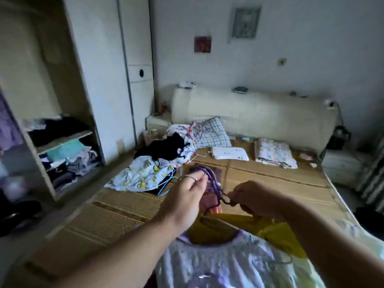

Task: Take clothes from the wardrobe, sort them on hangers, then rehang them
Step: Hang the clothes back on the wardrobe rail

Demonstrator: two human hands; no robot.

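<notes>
Both hands were up over the bed (pixel 270 177). The left hand (pixel 187 196) pinched the bunch of purple hangers (pixel 211 180) near the hooks, and the right hand (pixel 255 199) was curled tight round a twisted hanger neck. A lilac top (pixel 218 258) and a yellow garment (pixel 278 231) hung off them, just below the wrists.

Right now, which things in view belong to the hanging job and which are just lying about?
Job: left hand and right hand, both gripping the purple hangers; lilac shirt; yellow garment; lemon-print garment; black garment; wardrobe.

Lying about: checked pillow; folded floral bedding; white cushion; framed picture.
</notes>
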